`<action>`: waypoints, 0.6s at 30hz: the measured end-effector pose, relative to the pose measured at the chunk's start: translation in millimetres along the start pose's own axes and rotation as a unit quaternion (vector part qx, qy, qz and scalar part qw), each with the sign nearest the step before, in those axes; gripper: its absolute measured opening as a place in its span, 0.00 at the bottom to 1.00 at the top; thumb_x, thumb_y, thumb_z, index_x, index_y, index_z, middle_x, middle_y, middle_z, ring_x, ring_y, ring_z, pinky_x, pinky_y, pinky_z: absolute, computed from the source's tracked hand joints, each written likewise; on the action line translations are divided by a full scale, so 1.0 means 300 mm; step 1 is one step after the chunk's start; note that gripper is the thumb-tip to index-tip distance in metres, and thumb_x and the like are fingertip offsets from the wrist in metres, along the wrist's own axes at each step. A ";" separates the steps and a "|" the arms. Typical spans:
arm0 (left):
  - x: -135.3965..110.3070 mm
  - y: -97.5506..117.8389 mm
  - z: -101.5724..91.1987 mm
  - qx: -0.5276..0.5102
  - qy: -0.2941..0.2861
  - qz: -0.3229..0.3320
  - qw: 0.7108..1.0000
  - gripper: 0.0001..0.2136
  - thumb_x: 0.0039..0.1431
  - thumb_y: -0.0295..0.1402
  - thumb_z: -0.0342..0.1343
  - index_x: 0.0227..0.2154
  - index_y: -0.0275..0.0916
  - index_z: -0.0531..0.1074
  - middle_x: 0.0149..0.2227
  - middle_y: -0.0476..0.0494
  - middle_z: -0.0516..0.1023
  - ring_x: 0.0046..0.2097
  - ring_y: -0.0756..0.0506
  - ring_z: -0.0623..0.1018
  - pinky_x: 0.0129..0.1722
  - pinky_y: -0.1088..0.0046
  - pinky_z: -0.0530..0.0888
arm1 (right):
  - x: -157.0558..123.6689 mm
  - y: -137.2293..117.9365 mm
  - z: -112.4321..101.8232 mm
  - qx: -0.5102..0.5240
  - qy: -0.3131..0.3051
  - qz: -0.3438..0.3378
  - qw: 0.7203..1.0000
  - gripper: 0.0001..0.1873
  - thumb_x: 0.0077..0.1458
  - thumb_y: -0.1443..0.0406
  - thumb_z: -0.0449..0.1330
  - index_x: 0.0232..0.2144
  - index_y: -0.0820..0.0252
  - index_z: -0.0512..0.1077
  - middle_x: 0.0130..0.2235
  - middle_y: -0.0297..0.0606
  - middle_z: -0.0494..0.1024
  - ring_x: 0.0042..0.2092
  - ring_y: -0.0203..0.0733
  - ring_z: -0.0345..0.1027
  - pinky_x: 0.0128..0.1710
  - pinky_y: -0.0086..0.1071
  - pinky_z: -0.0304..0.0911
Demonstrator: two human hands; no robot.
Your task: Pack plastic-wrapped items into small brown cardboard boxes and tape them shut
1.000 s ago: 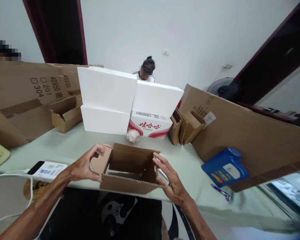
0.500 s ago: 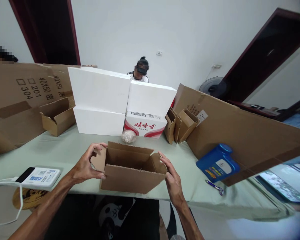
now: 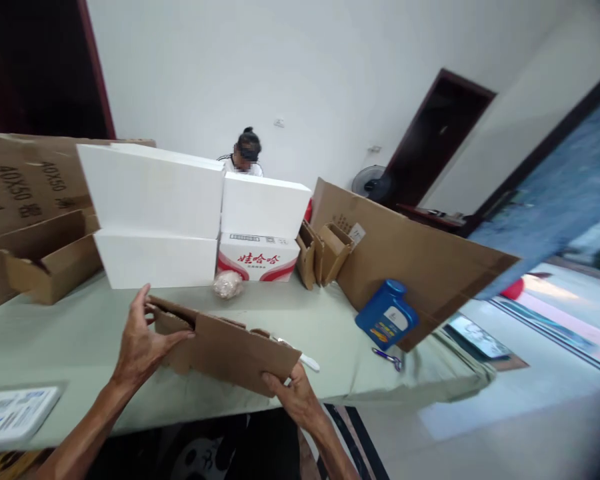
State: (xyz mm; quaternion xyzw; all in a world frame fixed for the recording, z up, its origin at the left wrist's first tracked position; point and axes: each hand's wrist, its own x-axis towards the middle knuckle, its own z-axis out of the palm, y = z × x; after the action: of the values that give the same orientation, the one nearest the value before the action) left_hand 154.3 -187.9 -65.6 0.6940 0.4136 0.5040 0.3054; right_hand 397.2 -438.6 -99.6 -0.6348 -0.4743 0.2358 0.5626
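Observation:
A brown cardboard box [image 3: 230, 350] is pressed nearly flat and tilted above the front of the table. My left hand [image 3: 143, 347] grips its left end, thumb along the near face and fingers behind. At the lower right corner my right hand [image 3: 297, 393] pinches it, thumb in front and the other fingers partly hidden. Just behind the right end a white-handled object [image 3: 309, 363] lies on the green cloth, mostly hidden by the cardboard. A crumpled clear plastic ball [image 3: 228, 285] sits beyond the box.
White boxes [image 3: 160, 257] and a red-and-white carton [image 3: 259, 259] are stacked at the back. Small open cardboard boxes [image 3: 65, 263] stand left, others [image 3: 333, 250] right. A blue bottle [image 3: 387, 315] and purple-handled tool [image 3: 387, 358] lie right. A person [image 3: 245, 157] sits behind the stack.
The open box has been squashed nearly flat and tilted, its right end lower. My right hand has moved down and left. The view has swung to the right, and the white-handled object now shows.

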 end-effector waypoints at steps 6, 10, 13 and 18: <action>0.032 -0.007 0.013 0.040 -0.015 -0.053 0.998 0.64 0.32 0.66 0.71 0.73 0.40 0.61 0.58 0.31 0.76 0.47 0.29 0.82 0.45 0.48 0.83 | -0.041 -0.027 -0.006 -0.057 -0.050 -0.016 0.997 0.13 0.63 0.55 0.66 0.33 0.58 0.82 0.36 0.34 0.81 0.39 0.42 0.72 0.41 0.31 0.70; 0.022 -0.049 0.014 0.024 -0.018 -0.019 0.999 0.54 0.48 0.66 0.64 0.73 0.39 0.60 0.56 0.33 0.78 0.51 0.30 0.82 0.47 0.50 0.84 | -0.085 -0.037 -0.073 -0.072 0.045 -0.002 0.996 0.20 0.60 0.49 0.68 0.30 0.58 0.81 0.33 0.35 0.80 0.35 0.41 0.71 0.35 0.30 0.69; -0.016 -0.143 0.014 0.059 -0.057 0.011 0.997 0.36 0.54 0.65 0.59 0.56 0.41 0.76 0.48 0.37 0.82 0.45 0.33 0.84 0.41 0.55 0.84 | -0.089 -0.083 -0.211 -0.099 0.212 0.005 0.972 0.26 0.58 0.42 0.67 0.29 0.59 0.81 0.30 0.39 0.81 0.33 0.43 0.73 0.31 0.32 0.70; -0.130 -0.397 0.046 0.066 -0.156 0.066 0.983 0.21 0.53 0.60 0.61 0.35 0.48 0.83 0.40 0.43 0.88 0.39 0.35 0.88 0.32 0.63 0.85 | 0.028 -0.171 -0.517 -0.218 0.420 -0.037 0.880 0.34 0.58 0.37 0.61 0.15 0.55 0.70 0.21 0.42 0.77 0.28 0.46 0.72 0.29 0.36 0.70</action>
State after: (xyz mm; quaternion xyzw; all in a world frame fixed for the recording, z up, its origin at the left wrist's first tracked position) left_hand 129.7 -166.1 -187.5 0.8084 0.3464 0.3805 0.2858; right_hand 512.8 -511.8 -9.9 -0.7632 -0.2556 -0.1835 0.5644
